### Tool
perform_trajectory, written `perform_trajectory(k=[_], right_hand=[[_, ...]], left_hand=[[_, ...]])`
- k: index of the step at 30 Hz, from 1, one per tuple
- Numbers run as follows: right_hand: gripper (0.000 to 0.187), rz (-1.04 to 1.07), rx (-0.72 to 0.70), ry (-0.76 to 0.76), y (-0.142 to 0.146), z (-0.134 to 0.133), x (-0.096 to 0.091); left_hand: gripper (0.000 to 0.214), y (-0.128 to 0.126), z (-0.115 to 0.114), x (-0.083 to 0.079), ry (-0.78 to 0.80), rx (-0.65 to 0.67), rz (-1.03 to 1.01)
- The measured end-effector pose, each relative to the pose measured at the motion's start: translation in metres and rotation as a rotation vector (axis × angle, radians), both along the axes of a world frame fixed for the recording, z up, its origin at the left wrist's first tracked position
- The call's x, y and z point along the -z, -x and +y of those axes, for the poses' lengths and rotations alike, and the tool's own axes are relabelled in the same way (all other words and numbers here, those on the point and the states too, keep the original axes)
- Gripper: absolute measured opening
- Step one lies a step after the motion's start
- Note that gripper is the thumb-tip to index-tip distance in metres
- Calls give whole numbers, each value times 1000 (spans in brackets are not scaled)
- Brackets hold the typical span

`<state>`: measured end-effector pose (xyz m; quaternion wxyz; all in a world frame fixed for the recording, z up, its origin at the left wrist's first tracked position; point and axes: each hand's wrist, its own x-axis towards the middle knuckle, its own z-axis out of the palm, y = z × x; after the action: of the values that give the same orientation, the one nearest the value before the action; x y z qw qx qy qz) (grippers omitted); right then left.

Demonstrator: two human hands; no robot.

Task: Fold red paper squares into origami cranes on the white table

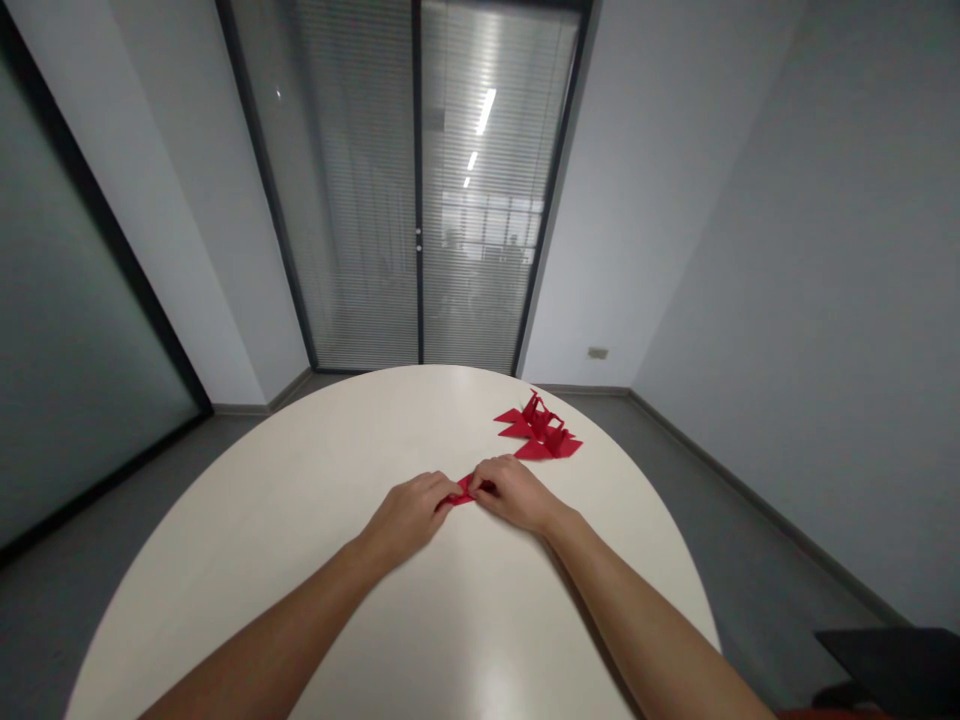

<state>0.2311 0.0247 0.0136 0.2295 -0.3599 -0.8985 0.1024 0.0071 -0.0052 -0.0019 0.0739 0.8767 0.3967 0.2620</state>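
both bare forearms come in from the lower edge of the view and slant inward over the table (247, 545), drawing close together near its middle. the left hand (411, 515) lies with its back up and the wrist nearly straight, its fingers bent and bunched toward the right; thumb and fingertips pinch the left end of a small red paper piece (464, 490). the right hand (519, 492) is low to the tabletop, back of the hand up, knuckles arched and fingers curled inward, with thumb and forefinger closed on the paper's right end.

the paper lies between the two sets of fingertips, ahead of both wrists, and only a short strip of it shows in the gap; its full shape is hidden by the hands. whether it touches the tabletop cannot be told.

just beyond the right hand, a little to its right and apart from it, a cluster of folded red paper figures (537, 430) sits near the table's far right edge, overlapping, with pointed flaps spread outward and thin tips standing up. past the table is a glass partition (480, 290) with blinds.
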Motion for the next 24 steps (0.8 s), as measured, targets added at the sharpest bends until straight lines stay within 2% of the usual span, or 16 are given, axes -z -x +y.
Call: perform_trajectory(k=[6, 11, 17, 24], right_hand=[[16, -88, -89, -57, -3, -2, -5], [10, -147, -78, -70, -2, -5, -7], [19, -119, -91, -34, -3, -2, -2], [19, -164, 0, -7, -4, -5, -7]], left_hand=[[22, 1, 2, -1, 54, 8, -12], [28, 7, 4, -1, 86, 23, -28], [22, 26, 10, -6, 171, 42, -12], [27, 41, 13, -15, 155, 121, 135]])
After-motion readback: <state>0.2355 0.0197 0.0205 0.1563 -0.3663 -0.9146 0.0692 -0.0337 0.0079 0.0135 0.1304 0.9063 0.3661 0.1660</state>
